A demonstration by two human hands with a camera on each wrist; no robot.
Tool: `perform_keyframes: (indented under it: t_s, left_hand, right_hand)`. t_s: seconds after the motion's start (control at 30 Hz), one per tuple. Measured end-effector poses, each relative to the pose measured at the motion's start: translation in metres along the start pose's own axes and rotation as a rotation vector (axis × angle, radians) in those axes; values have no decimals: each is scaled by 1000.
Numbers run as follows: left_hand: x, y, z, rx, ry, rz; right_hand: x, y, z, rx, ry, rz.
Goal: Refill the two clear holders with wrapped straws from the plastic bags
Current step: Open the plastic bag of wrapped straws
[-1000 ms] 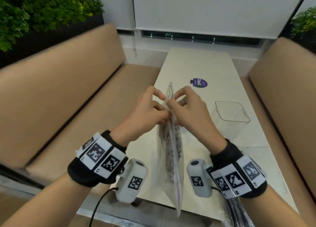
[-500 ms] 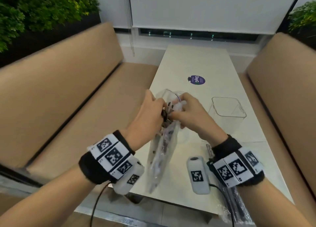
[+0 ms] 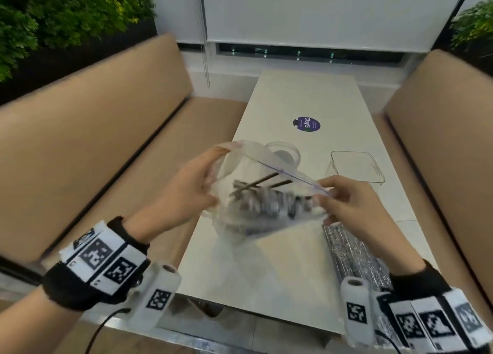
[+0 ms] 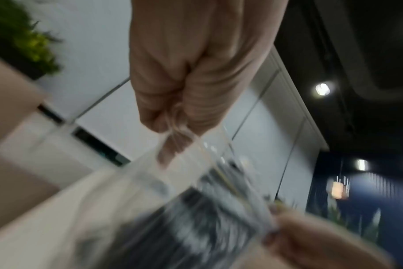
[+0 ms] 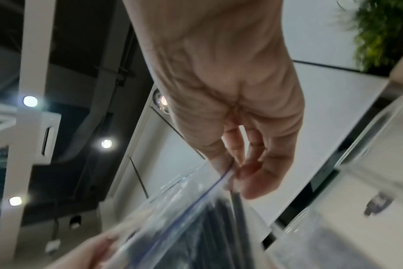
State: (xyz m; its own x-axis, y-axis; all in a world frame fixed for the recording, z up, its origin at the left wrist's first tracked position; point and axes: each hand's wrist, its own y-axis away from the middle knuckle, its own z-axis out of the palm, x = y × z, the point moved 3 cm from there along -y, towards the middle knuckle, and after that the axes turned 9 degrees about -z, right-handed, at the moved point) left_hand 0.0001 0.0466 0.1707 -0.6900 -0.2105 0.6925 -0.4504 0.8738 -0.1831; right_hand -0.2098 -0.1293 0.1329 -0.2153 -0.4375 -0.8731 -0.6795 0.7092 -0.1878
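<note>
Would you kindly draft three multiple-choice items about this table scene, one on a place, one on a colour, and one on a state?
1. Where does the square clear holder stand?
A. on the left bench
B. on the table, beyond the right hand
C. inside the bag

2. What colour is the round sticker on the table?
A. purple
B. red
C. yellow

3. In what state is the bag of straws?
A. lying sealed and flat on the table
B. held up, its mouth pulled open between both hands
C. hanging from one hand only

Answers: 1 B, it sits on the tabletop past the right hand. 2 A, the sticker reads dark purple. 3 B, the left hand and right hand each pinch one side of the mouth, spread apart.
</note>
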Motion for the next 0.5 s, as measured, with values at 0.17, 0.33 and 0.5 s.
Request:
perform_keyframes:
  t_s: [0.17,0.33,0.5]
  left_hand:
    - [-17,4,14,67,-148,-116]
    - [-4,2,39,-206,331,-190]
    - [0,-14,49,-262,414,-198]
  right_hand:
    - [12,9,6,59,17,-42]
    - [9,16,30,-71,-614,198]
    - [10,12,35,58,-840,202]
